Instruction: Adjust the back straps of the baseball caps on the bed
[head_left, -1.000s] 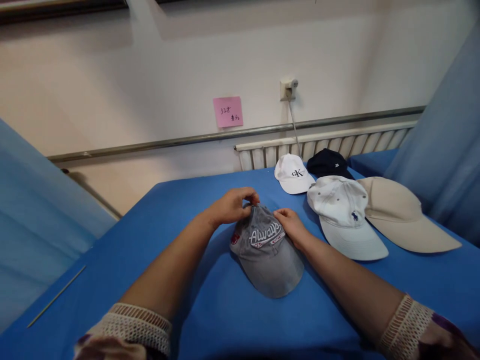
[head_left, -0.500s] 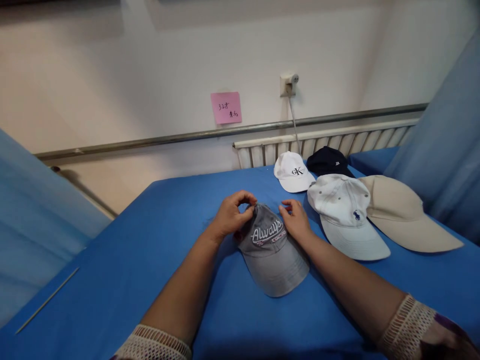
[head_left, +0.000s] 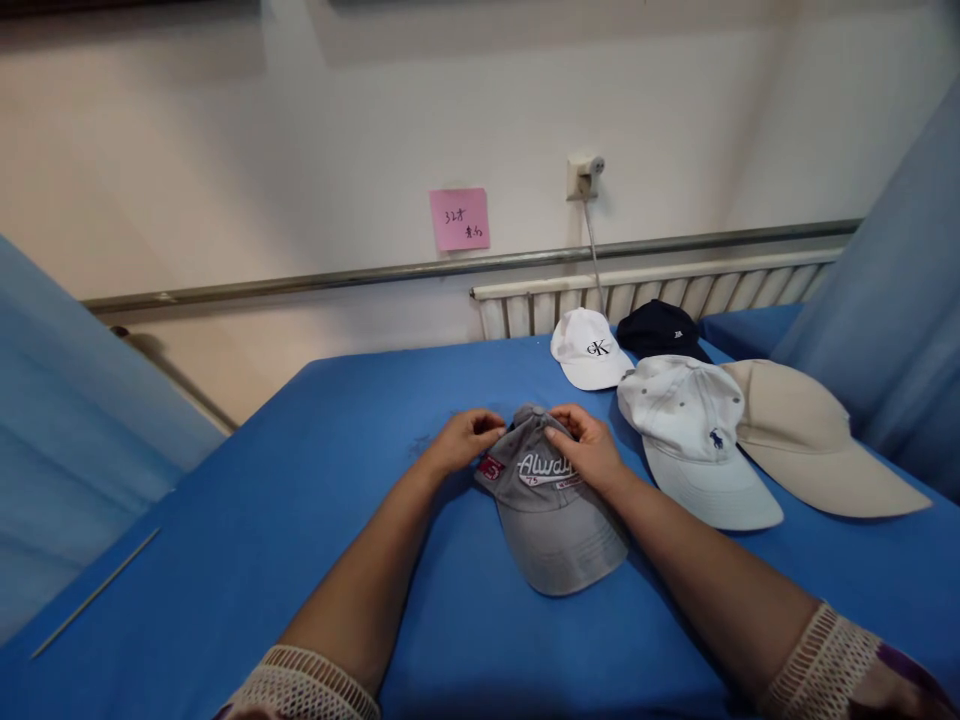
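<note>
A grey baseball cap (head_left: 559, 540) with white "Always" lettering lies in front of me on the blue-covered table, its brim pointing toward me. My right hand (head_left: 589, 447) grips the right side of the crown, thumb on the front and fingers behind, covering the end of the lettering. At the crown's back left edge, the thumb and fingers of my left hand (head_left: 469, 440) are closed on the cap; part of that hold is hidden. A red patch shows on the cap's left side.
To the right sit a white cap (head_left: 585, 350), a dark navy cap (head_left: 660, 328), a pale cap with a small logo (head_left: 686, 420) and a beige long-brimmed cap (head_left: 795, 420). A thin stick (head_left: 94, 595) lies at left. A radiator (head_left: 540, 310) stands behind the blue table cover (head_left: 300, 470).
My right hand has moved from beside the cap onto its crown. My left hand has shifted from the top to the back left edge, and the red patch now shows.
</note>
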